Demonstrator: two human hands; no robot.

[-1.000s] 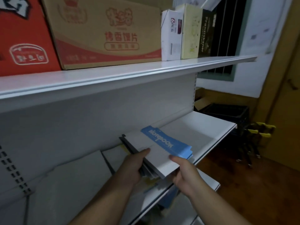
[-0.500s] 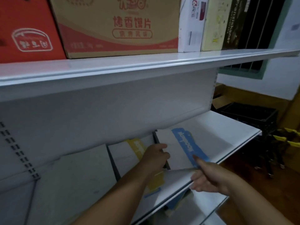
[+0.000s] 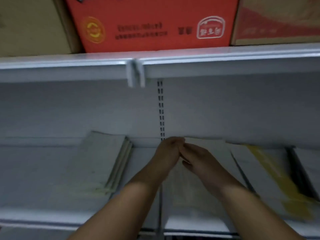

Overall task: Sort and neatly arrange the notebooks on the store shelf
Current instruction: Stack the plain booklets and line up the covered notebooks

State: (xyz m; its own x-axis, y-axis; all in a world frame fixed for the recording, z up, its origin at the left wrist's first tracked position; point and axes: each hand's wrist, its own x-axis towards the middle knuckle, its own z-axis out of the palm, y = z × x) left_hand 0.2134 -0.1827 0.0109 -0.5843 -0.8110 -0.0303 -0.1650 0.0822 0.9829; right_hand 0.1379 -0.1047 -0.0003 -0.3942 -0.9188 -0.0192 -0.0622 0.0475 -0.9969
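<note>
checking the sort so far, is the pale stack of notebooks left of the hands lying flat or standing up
Lying flat: the pale notebook stack rests on the white shelf, edges layered.

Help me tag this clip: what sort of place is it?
Probably a shop or its stockroom. White metal shelving runs on a slotted upright, notebooks lie in flat stacks on the lower shelf, and printed cartons, one a red box, sit above.

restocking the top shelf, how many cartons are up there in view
3, all cut off by the frame: a tan carton at left, a red carton in the middle, and a tan-and-red carton at right. More may sit outside the view.
</note>
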